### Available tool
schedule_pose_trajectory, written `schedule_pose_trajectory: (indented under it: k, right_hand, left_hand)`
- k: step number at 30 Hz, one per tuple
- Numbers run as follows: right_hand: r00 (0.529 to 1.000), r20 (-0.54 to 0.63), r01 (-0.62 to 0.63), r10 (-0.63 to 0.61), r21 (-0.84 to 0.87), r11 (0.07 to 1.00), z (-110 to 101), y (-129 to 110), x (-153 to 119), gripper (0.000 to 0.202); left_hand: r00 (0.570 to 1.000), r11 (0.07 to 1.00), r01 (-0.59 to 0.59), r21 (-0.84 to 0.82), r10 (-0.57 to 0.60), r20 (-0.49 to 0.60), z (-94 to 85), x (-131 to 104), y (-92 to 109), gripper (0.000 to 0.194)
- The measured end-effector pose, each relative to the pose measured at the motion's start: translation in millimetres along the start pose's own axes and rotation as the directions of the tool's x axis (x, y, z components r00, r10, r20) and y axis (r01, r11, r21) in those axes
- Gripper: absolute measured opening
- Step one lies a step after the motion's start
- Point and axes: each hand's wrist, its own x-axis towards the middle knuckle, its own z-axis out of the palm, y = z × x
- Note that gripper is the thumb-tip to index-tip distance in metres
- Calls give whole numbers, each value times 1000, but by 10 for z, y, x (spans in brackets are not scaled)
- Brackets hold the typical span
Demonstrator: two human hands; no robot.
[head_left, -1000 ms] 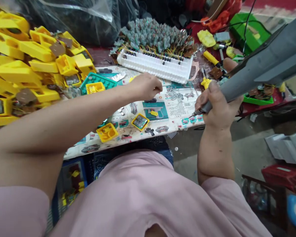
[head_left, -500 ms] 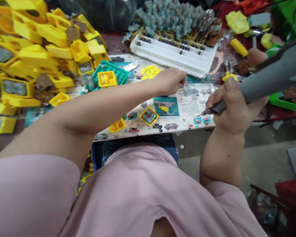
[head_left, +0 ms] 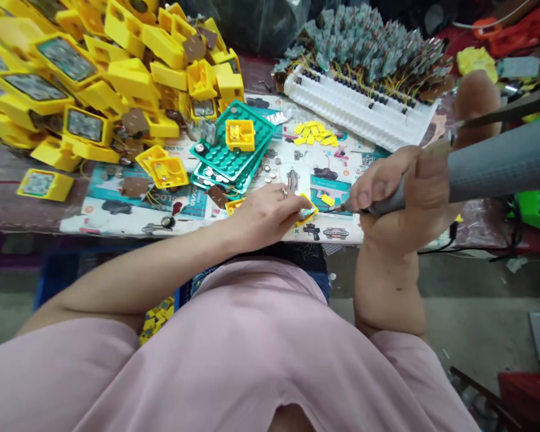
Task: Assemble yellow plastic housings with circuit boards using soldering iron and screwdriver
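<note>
My right hand (head_left: 409, 198) is wrapped round a grey electric screwdriver (head_left: 499, 159), its thin bit pointing left, low over the printed sheet. My left hand (head_left: 265, 216) is closed at the near edge of the table, fingertips on a small yellow plastic case (head_left: 310, 211) with a grey inside; the fingers cover much of it. Just right of that case lies a small yellow cover piece (head_left: 327, 200), close to the bit. Another yellow case (head_left: 233, 206) shows partly behind my left hand.
Yellow cases (head_left: 135, 84) are heaped at the left. Green trays (head_left: 256, 135) carry one yellow case (head_left: 240, 134). Small yellow pieces (head_left: 316, 133) lie beyond. At the back, a white ridged tray (head_left: 342, 108) stands before piled grey wired parts (head_left: 369, 45). A green bin (head_left: 531, 213) is right.
My left hand has come back from the middle of the table to the yellow case near the edge. The screwdriver has moved left, towards that case. The view has shifted left.
</note>
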Motion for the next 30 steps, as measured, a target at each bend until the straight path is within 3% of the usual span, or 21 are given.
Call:
schedule_pose_trajectory:
  k: [2, 4, 6, 8, 12, 19, 26, 30]
  right_hand:
    - [991, 17, 127, -130, 125, 984, 165, 2, -49, 34]
    - [992, 72, 94, -102, 105, 990, 265, 7, -100, 20]
    - [996, 83, 16, -17, 12, 1000, 316, 6, -141, 35]
    - [999, 51, 8, -7, -11, 1000, 348, -6, -166, 47]
    - [997, -7, 79, -79, -19, 997, 410, -66, -185, 40]
    - [1000, 7, -17, 18, -110, 994, 442, -115, -224, 41]
    - [998, 60, -14, 21, -114, 993, 371, -46, -237, 31]
    - [999, 40, -8, 15, -150, 989, 357, -13, -243, 45]
  left_hand:
    - [998, 999, 11, 38, -9, -58, 100, -95, 28, 16]
    - [995, 999, 25, 40, -21, -96, 137, -144, 40, 20]
    - [991, 1000, 15, 20, -12, -134, 122, -166, 49, 30]
    - [986, 1000, -5, -17, 2, -169, 83, -172, 61, 43]
    - [975, 998, -34, -60, 20, -222, 23, -164, 86, 57]
    - [964, 997, -49, -53, 34, -264, 41, -151, 85, 60]
    - [957, 996, -72, -60, 52, -285, 72, -133, 77, 61]
    - [968, 997, -48, -60, 31, -248, 59, -124, 88, 53]
